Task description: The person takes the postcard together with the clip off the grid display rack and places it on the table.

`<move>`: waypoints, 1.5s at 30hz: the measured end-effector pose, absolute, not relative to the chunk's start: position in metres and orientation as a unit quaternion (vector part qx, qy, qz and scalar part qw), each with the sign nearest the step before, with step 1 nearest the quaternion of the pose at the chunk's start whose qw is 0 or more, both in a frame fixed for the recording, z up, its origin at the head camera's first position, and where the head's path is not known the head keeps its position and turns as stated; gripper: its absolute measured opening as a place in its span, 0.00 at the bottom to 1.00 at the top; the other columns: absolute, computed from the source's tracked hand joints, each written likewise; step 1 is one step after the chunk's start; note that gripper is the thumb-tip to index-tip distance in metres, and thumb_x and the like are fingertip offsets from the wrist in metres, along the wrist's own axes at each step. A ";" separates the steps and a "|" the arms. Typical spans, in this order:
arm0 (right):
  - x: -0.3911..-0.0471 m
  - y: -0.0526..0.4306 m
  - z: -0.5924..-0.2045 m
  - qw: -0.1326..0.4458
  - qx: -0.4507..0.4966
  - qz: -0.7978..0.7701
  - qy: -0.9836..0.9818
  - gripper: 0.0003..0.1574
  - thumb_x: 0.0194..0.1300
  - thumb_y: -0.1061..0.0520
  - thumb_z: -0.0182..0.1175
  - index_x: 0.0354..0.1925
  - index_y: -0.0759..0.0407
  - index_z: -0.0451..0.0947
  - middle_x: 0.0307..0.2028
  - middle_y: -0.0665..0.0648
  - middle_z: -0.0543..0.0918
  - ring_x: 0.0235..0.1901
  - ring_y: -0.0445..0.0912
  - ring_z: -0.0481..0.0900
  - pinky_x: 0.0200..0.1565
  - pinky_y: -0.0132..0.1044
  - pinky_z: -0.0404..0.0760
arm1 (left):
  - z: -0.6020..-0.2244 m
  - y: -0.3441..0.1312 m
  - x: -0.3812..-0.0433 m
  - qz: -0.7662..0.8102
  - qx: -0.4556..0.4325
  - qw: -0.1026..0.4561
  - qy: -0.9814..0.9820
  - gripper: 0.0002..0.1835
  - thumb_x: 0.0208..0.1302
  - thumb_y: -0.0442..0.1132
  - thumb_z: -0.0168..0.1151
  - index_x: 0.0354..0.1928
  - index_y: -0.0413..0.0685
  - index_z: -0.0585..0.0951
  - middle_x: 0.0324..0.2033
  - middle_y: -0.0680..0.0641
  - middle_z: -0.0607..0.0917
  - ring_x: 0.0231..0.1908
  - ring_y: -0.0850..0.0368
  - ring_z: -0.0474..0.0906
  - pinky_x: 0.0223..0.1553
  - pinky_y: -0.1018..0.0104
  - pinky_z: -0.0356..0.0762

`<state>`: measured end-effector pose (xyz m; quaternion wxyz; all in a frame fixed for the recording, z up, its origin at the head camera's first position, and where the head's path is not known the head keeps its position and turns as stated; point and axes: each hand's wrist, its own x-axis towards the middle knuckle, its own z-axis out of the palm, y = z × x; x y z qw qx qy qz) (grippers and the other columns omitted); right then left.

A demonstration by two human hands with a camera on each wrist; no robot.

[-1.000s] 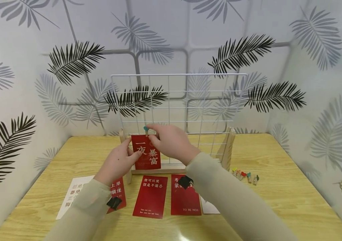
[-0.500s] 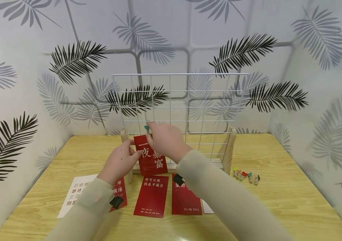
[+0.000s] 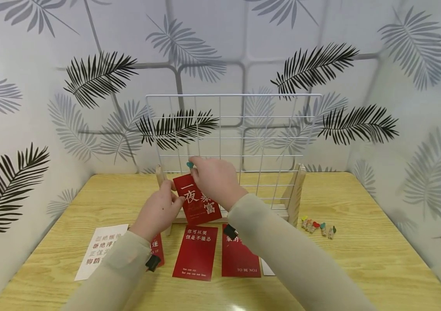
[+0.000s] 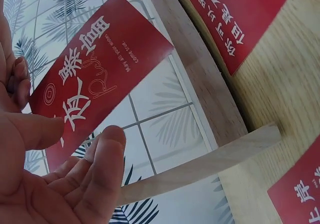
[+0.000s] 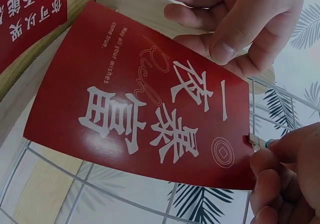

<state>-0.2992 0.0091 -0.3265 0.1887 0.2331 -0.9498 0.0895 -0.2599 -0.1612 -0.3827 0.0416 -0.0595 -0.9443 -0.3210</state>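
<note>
A red card with white characters hangs tilted before the lower left of a white wire grid. My left hand pinches its left edge, thumb on the printed face and a finger behind. My right hand pinches a small wooden clothespin with a teal heart at the card's top edge. In the right wrist view the clothespin's tip meets the card's edge. Whether it also bites a grid wire I cannot tell. Right-hand fingers cover part of the clothespin.
Wooden feet hold the grid upright on the table. In front lie a white card, red cards and another white card partly under the right sleeve. Several heart clothespins lie to the right.
The red card has turned from nearly upright to tilted, its lower end swinging right. My left hand has shifted slightly right with it; the right hand stays near the same spot.
</note>
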 end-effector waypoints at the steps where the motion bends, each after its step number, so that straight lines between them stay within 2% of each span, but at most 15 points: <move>1: -0.299 0.009 -0.327 0.190 0.232 0.092 -0.950 0.21 0.76 0.47 0.55 0.64 0.46 0.78 0.30 0.47 0.87 0.16 0.40 0.73 0.18 0.29 0.72 | -0.383 -0.161 -0.260 -0.321 -0.056 0.042 -0.945 0.17 0.75 0.46 0.58 0.56 0.46 0.67 0.37 0.46 0.84 0.32 0.51 0.80 0.35 0.56 0.81; 6: -0.300 0.009 -0.328 0.195 0.225 0.101 -0.949 0.20 0.76 0.47 0.56 0.62 0.46 0.78 0.34 0.48 0.88 0.17 0.40 0.73 0.19 0.30 0.72 | -0.383 -0.162 -0.263 -0.325 -0.054 0.051 -0.943 0.13 0.75 0.42 0.57 0.53 0.46 0.67 0.38 0.45 0.85 0.32 0.53 0.82 0.33 0.58 0.82; 11: -0.299 0.009 -0.329 0.212 0.226 0.096 -0.946 0.18 0.75 0.48 0.58 0.59 0.46 0.80 0.30 0.47 0.87 0.15 0.40 0.72 0.18 0.29 0.71 | -0.381 -0.164 -0.264 -0.323 -0.058 0.069 -0.942 0.10 0.75 0.40 0.57 0.50 0.44 0.69 0.33 0.46 0.82 0.28 0.53 0.78 0.27 0.62 0.77; 16: -0.299 0.009 -0.330 0.223 0.227 0.095 -0.943 0.16 0.75 0.48 0.58 0.57 0.47 0.80 0.25 0.46 0.83 0.15 0.39 0.71 0.17 0.29 0.70 | -0.378 -0.165 -0.265 -0.313 -0.062 0.097 -0.943 0.09 0.74 0.39 0.59 0.47 0.45 0.71 0.32 0.46 0.80 0.27 0.52 0.75 0.27 0.62 0.75; 25: -0.299 0.008 -0.330 0.240 0.239 0.115 -0.934 0.11 0.75 0.50 0.59 0.52 0.48 0.81 0.28 0.46 0.86 0.16 0.38 0.73 0.19 0.31 0.72 | -0.377 -0.170 -0.266 -0.310 -0.071 0.114 -0.941 0.06 0.75 0.39 0.59 0.43 0.47 0.73 0.29 0.48 0.79 0.26 0.53 0.74 0.26 0.62 0.74; 36: -0.300 0.008 -0.329 0.238 0.243 0.120 -0.933 0.09 0.76 0.51 0.57 0.49 0.49 0.81 0.31 0.45 0.86 0.17 0.37 0.72 0.21 0.29 0.72 | -0.375 -0.170 -0.268 -0.327 -0.062 0.100 -0.938 0.05 0.75 0.40 0.59 0.42 0.47 0.76 0.28 0.48 0.79 0.27 0.52 0.74 0.28 0.62 0.75; 45: -0.300 0.010 -0.328 0.223 0.245 0.134 -0.934 0.07 0.76 0.51 0.57 0.47 0.49 0.79 0.26 0.44 0.82 0.18 0.39 0.73 0.22 0.32 0.72 | -0.375 -0.172 -0.268 -0.328 -0.057 0.099 -0.938 0.05 0.75 0.41 0.59 0.43 0.47 0.77 0.30 0.48 0.81 0.30 0.52 0.76 0.30 0.62 0.77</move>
